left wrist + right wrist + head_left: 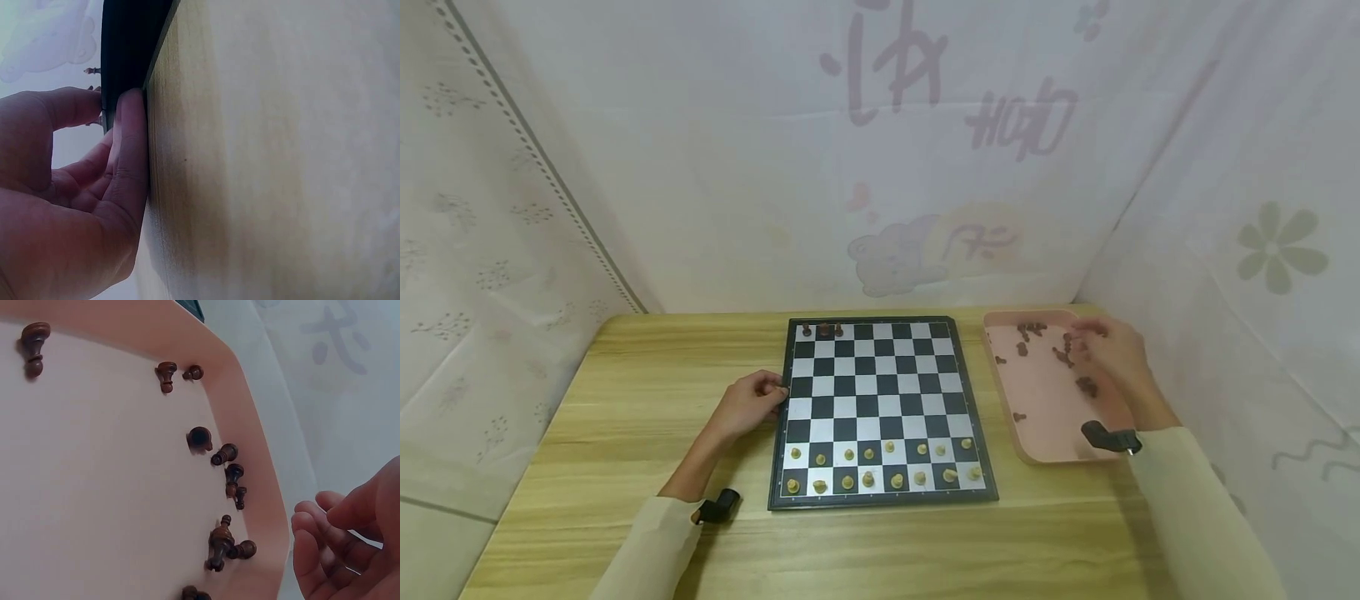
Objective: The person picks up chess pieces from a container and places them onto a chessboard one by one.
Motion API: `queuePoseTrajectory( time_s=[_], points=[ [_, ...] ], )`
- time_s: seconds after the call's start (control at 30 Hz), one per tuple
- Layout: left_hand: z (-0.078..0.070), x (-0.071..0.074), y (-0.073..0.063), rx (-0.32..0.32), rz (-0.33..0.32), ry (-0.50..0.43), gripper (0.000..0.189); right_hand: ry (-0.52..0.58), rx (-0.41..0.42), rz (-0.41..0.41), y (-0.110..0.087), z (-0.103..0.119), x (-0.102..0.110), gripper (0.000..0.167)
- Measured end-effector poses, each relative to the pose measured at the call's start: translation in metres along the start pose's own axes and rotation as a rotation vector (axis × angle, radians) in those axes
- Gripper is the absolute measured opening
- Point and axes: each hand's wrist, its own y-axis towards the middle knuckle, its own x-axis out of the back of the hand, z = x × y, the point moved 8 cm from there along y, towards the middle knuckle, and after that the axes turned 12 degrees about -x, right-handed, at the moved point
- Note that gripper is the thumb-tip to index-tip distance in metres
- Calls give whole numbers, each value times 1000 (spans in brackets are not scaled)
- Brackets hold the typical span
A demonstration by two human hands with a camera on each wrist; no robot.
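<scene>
A black-and-white chessboard (876, 364) lies on the wooden table. My left hand (748, 404) pinches its left edge; in the left wrist view the thumb is on the board's upper side and a finger (131, 125) lies against its lower side. Two rows of pale chess pieces (868, 479) stand along the near side, and three dark pieces (838, 330) at the far left corner. My right hand (1112, 350) hovers over the right side of a pink tray (1037, 387), fingers loosely bent, nothing visible between them (350, 544). Several dark chess pieces (165, 376) lie scattered in the tray.
The wooden table (677, 358) extends left of and in front of the board. Printed cloth (745, 183) hangs behind the table and on both sides. The tray's raised wall (259, 444) stands right of the board.
</scene>
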Motion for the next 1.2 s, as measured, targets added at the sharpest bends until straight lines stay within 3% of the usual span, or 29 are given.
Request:
queuePoseTrajectory(
  time_s=[0.47, 0.6, 0.77, 0.83, 1.07, 1.2],
  points=[
    [0, -1, 1, 7, -2, 0, 30, -27, -52, -53, 15, 1, -6, 41],
    [0, -1, 0, 6, -4, -2, 30, -63, -21, -65, 18, 1, -6, 41],
    [1, 0, 1, 1, -6, -4, 29, -107, -39, -70, 20, -5, -11, 43],
    [1, 1, 1, 1, -7, -3, 30, -137, -48, -65, 22, -7, -14, 42],
    [1, 1, 2, 2, -12, -7, 30, -350, 53, -138, 24, 1, -23, 20],
    [1, 0, 1, 6, -11, -9, 30, -407, 64, -161, 25, 3, -27, 15]
  ],
)
